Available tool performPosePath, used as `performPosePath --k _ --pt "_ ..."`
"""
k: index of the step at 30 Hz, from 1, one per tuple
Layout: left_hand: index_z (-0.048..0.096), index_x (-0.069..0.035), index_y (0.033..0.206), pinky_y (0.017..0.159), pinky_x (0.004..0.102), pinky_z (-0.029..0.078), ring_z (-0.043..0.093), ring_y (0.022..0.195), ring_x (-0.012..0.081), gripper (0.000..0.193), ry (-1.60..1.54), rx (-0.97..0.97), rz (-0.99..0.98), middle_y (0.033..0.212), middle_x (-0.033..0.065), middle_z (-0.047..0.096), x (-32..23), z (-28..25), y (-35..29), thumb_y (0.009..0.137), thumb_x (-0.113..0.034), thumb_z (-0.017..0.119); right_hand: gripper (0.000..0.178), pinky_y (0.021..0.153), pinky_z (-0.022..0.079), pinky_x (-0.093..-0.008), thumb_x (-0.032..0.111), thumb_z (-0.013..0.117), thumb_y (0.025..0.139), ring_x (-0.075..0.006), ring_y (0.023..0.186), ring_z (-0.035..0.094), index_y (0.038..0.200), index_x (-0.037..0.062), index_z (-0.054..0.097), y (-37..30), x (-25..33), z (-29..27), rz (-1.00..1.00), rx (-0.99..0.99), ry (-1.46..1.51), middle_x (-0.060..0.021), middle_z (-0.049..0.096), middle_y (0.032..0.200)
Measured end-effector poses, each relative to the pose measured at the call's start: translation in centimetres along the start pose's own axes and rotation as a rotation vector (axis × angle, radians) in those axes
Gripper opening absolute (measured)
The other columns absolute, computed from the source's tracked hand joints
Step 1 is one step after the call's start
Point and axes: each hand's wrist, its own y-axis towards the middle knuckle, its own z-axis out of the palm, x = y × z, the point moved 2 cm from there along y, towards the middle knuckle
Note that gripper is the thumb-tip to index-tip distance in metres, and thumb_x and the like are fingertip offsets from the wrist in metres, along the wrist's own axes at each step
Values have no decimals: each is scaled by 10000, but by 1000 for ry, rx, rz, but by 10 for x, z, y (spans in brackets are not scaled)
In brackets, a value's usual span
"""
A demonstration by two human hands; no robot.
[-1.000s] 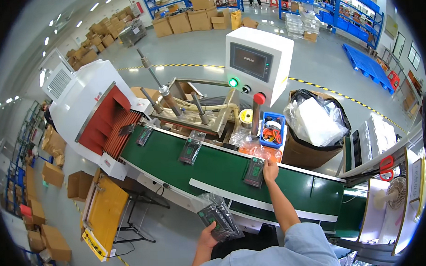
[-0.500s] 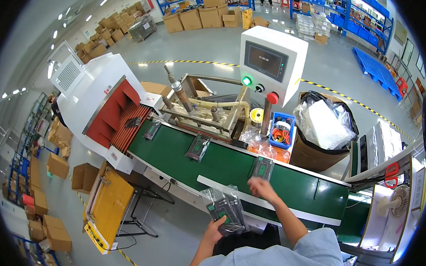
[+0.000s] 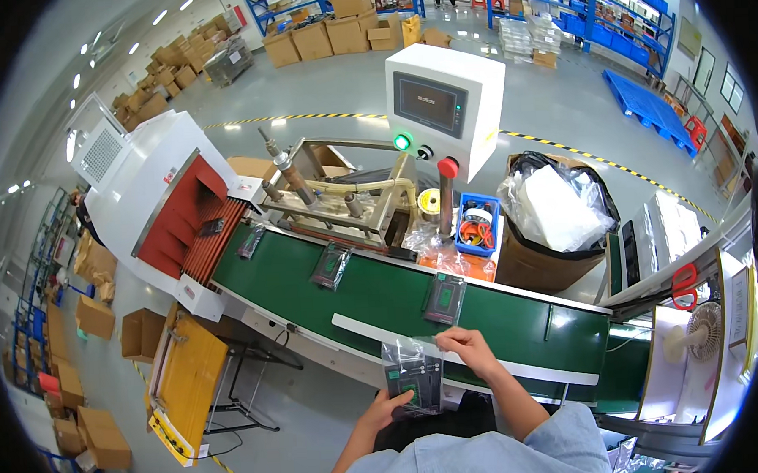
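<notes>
My left hand grips dark flat packs in clear plastic bags, its thumb lying over the front one's green patch. At the upper right corner of the clear plastic my right hand is closed, its fingertips pinching the bag's edge. Just beyond that hand, a bagged dark pack lies flat on the green conveyor belt. Farther left along the belt are another bagged pack and a smaller-looking one. One more pack rests on the rollers at the machine's red-curtained opening.
A white tunnel machine stands at the belt's left end. Behind the belt are a metal press frame, a white control box, a blue bin and a carton of plastic waste. A yellow table stands at left.
My right hand has come back from the pack on the belt to the held bag's edge. The packs in my left hand are now more upright and squared up. The view has shifted slightly.
</notes>
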Motion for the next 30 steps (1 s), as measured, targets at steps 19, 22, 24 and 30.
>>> performPosePath --k 19,22,24,30 --pt "489 -7 1155 858 332 438 543 1000 171 359 -31 12 4 1094 74 564 4 22 1 829 -103 602 183 696 461 -238 117 615 829 -92 754 567 930 -33 644 -41 12 -11 93 81 -96 -36 636 817" --pt "438 29 1202 902 385 429 527 1057 241 391 -120 71 108 1152 137 534 -25 49 7 842 -76 549 151 676 462 -241 108 613 828 -91 745 569 892 -24 648 -46 3 -15 30 133 -177 -35 638 792" --pt "418 35 1219 911 418 426 518 1074 273 399 -104 98 175 1167 160 522 -33 56 12 858 -98 521 146 665 464 -245 108 614 827 -92 739 571 879 -24 648 -48 7 -19 61 120 -257 -43 640 780" --pt "367 11 1260 933 473 408 470 1139 309 462 -303 118 278 1238 166 470 -47 54 16 854 -128 538 136 639 465 -254 101 599 820 -104 694 573 842 -28 634 -53 23 -53 -42 -74 -415 -52 633 730"
